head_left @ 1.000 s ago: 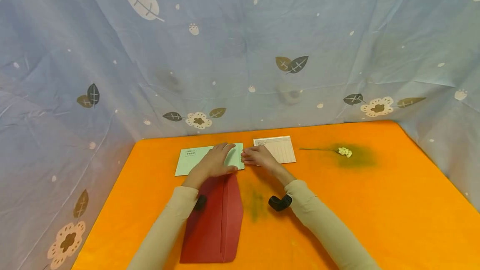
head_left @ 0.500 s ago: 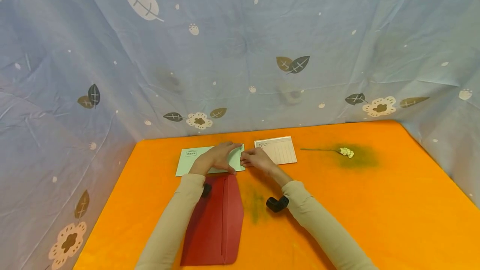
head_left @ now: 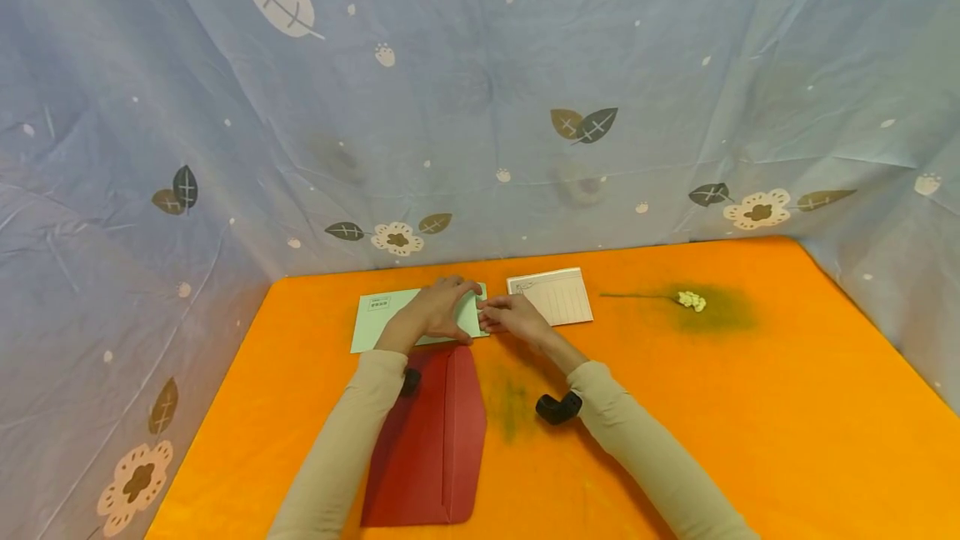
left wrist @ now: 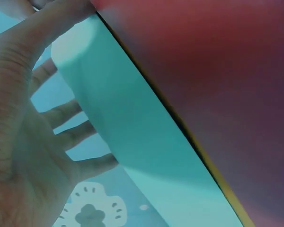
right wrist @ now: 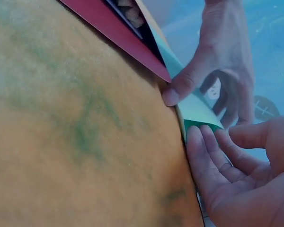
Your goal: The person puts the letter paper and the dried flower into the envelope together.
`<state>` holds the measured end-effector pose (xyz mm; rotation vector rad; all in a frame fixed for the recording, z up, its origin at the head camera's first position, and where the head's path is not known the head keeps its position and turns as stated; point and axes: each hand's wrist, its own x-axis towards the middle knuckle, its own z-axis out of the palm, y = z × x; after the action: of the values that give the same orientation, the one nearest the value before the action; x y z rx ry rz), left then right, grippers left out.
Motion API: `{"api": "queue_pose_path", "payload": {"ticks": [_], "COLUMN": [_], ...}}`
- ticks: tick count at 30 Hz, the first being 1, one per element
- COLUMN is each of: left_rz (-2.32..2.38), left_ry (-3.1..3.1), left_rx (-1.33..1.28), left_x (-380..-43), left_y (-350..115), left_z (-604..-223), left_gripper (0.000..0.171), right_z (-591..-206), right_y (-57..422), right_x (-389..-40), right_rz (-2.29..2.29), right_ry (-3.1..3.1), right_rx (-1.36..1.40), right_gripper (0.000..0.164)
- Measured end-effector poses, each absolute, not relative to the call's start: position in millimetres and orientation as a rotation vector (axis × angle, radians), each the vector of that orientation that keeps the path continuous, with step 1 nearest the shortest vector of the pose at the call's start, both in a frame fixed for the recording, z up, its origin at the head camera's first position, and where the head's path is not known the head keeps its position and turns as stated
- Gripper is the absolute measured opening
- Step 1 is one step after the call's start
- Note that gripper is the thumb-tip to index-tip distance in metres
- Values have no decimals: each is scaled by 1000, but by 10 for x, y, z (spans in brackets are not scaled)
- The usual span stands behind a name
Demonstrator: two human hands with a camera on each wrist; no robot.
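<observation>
A light green envelope (head_left: 375, 321) lies flat at the back of the orange table (head_left: 750, 407). My left hand (head_left: 438, 311) arches over its right end, thumb at the near edge and fingers across the far side, gripping it. In the left wrist view the green envelope (left wrist: 132, 127) runs past that hand (left wrist: 19, 142). My right hand (head_left: 516, 317) is just beside it, fingers loosely extended. In the right wrist view its fingertips (right wrist: 210, 146) touch the green envelope's corner (right wrist: 199, 111). A red envelope (head_left: 435, 440) lies under my left forearm.
A lined white card (head_left: 553, 297) lies just right of my hands. Further right a small white flower sprig (head_left: 690, 300) rests on a green stain. Blue patterned cloth (head_left: 480, 107) walls the table on three sides.
My left hand has gone from lying flat on the green envelope to arching over its right end. My right hand has crept left to the envelope's edge.
</observation>
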<state>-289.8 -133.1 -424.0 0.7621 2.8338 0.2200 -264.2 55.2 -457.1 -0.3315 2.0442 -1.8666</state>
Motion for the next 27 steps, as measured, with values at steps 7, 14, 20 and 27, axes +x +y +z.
{"api": "queue_pose_path", "payload": {"ticks": [7,14,20,27], "left_rz": [204,202,203,199], "left_ry": [2852,2848,2848,2852], "left_rx": [767,784,783,789], "left_x": [-2898,-2900,-2888,-2867], "left_y": [-1336,-1346,-1337,-1339], "left_z": [-4273,-4267,-4267,-4266], "left_gripper": [80,82,83,83], "right_z": [-4522,-4510,-4535,-4461], "right_y": [790,1182,1500,1641], "right_x": [-2614,-2739,-2854,-2826], "right_rz": [-1929,-1831,-1720,-1289], "right_ry": [2022,2191,2381,2846], "right_rx": [-410,-384,-256,-147], "right_gripper": [34,31,31,33]}}
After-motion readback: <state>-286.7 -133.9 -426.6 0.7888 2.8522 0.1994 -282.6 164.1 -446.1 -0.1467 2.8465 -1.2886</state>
